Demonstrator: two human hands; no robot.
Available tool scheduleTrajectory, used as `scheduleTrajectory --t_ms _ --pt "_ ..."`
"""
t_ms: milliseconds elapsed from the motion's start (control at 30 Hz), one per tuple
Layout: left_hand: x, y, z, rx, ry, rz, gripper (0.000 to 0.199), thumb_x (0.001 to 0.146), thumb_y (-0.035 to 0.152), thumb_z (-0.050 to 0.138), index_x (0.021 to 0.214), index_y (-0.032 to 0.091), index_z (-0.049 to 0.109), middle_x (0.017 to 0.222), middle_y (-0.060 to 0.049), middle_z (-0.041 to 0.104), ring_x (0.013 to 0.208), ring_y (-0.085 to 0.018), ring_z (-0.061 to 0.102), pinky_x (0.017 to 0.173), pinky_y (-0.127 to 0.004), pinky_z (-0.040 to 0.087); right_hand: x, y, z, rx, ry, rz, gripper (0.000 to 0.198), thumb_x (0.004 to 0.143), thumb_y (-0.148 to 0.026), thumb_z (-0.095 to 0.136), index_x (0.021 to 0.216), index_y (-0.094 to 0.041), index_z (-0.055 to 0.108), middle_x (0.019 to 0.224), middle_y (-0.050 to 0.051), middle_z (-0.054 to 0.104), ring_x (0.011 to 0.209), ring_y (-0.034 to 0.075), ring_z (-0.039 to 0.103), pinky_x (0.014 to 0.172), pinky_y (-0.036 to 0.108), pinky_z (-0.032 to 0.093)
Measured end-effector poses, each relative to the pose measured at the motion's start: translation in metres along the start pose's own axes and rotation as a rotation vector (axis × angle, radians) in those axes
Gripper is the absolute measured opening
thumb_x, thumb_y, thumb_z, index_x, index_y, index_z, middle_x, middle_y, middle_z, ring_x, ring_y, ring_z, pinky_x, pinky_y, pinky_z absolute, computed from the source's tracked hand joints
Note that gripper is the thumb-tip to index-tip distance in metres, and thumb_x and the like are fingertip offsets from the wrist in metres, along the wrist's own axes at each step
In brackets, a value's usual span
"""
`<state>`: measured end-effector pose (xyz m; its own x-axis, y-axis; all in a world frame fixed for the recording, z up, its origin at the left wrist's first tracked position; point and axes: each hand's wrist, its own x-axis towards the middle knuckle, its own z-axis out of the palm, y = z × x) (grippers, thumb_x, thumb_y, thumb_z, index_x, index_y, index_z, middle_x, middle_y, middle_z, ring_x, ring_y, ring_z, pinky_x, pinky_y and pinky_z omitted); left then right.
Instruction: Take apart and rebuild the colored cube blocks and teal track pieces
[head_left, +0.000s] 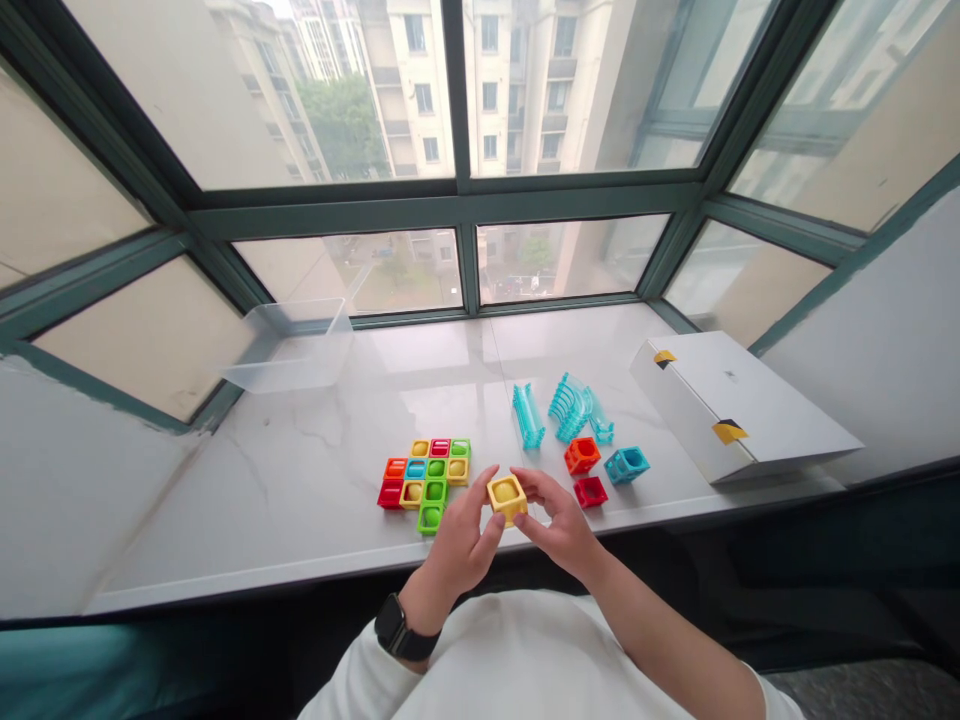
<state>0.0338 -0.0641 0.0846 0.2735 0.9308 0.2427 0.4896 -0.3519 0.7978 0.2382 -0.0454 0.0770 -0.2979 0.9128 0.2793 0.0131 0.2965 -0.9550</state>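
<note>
Windows (457, 205) edge a white, perhaps marble sill (292, 470); both hands (466, 535) (559, 522) hold a yellow block (507, 498).

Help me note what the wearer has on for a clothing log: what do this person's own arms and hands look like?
A white sleeve covers the left forearm to near the wrist, where a black watch with a rounded rectangular face sits. The right forearm is bare. Left grip and right grip are ungloved.
</note>
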Motion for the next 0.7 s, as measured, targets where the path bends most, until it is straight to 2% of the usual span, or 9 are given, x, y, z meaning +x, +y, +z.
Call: scheduleTrajectory --t_ms 133,267,400,533,600,700 --pt "0.003 -0.004 0.008 -0.018 0.021 -0.08 0.054 0.109 0.044 0.041 0.158 0.022 0.041 0.142 -0.014 0.067 0.128 -0.027 0.067 0.108 -0.046 0.054 0.0 0.008 -0.003 0.021 0.045 0.041 0.055 0.094 -0.041 0.078 0.144 -0.028 0.06 0.127 0.009 0.07 0.112 0.025 0.072 0.098 0.041 0.063" --pt "0.007 -0.009 0.017 -0.061 0.031 -0.119 0.057 0.103 0.046 0.058 0.155 0.024 0.044 0.134 -0.012 0.07 0.112 -0.023 0.072 0.099 -0.042 0.06 0.0 0.019 -0.008 -0.009 0.103 0.087 0.054 0.095 -0.042 0.075 0.145 -0.028 0.06 0.131 0.01 0.069 0.114 0.025 0.072 0.1 0.042 0.063" --pt "0.014 -0.015 0.028 -0.128 0.021 -0.158 0.057 0.097 0.041 0.068 0.148 0.024 0.051 0.13 -0.01 0.072 0.099 -0.02 0.074 0.093 -0.041 0.062 -0.003 0.025 -0.018 -0.081 0.083 0.143 0.052 0.095 -0.041 0.073 0.144 -0.027 0.061 0.133 0.01 0.069 0.111 0.025 0.073 0.1 0.044 0.063" --pt "0.022 -0.021 0.042 -0.197 -0.017 -0.207 0.048 0.09 0.035 0.075 0.134 0.025 0.059 0.126 -0.006 0.074 0.095 -0.019 0.074 0.089 -0.038 0.062 -0.007 0.028 -0.031 -0.233 0.116 0.171 0.045 0.093 -0.036 0.072 0.137 -0.027 0.066 0.131 0.009 0.068 0.105 0.024 0.073 0.087 0.04 0.066" --pt "0.027 -0.022 0.049 -0.188 -0.013 -0.229 0.043 0.088 0.032 0.076 0.128 0.026 0.06 0.124 -0.004 0.074 0.094 -0.019 0.074 0.088 -0.037 0.061 -0.009 0.028 -0.036 -0.331 0.163 0.158 0.042 0.094 -0.033 0.07 0.135 -0.028 0.067 0.128 0.009 0.066 0.1 0.023 0.072 0.079 0.037 0.066" --pt "0.034 -0.023 0.059 -0.149 0.003 -0.248 0.039 0.088 0.029 0.075 0.124 0.028 0.06 0.123 -0.002 0.074 0.093 -0.019 0.073 0.086 -0.036 0.06 -0.013 0.03 -0.041 -0.415 0.193 0.132 0.033 0.097 -0.031 0.063 0.129 -0.029 0.071 0.12 0.008 0.065 0.093 0.021 0.07 0.074 0.035 0.065"
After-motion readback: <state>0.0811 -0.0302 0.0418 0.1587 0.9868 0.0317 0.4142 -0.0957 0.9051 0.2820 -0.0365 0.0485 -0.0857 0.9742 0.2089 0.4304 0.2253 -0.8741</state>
